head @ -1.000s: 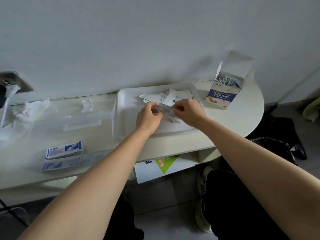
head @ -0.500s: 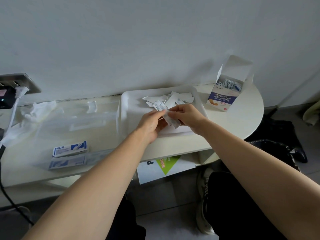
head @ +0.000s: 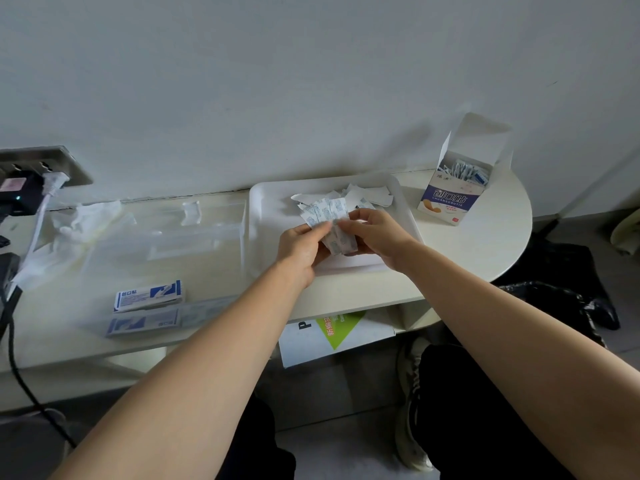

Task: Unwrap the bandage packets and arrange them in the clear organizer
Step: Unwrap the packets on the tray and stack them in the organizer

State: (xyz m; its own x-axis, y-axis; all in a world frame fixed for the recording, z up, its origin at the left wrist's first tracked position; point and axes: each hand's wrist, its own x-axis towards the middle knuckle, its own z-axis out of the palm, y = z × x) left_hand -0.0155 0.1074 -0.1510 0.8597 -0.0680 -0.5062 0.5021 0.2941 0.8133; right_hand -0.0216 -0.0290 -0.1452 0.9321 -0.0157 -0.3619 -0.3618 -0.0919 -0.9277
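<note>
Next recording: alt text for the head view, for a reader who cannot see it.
The left hand and right hand pinch a fan of small white bandage packets above a white tray strewn with torn wrappers. An open bandage box stands to the right on the pale table; a clear organizer lies to the left.

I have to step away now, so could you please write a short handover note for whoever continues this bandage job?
Left hand: fingers pinch a fan of wrapped bandage packets.
Right hand: pinches the same bundle, above the white tray.
Done: torn wrappers lie in the tray.
Left: unwrap the held packets and those in the open box, then arrange them in the clear organizer; I cannot tell whether it holds any.
</note>
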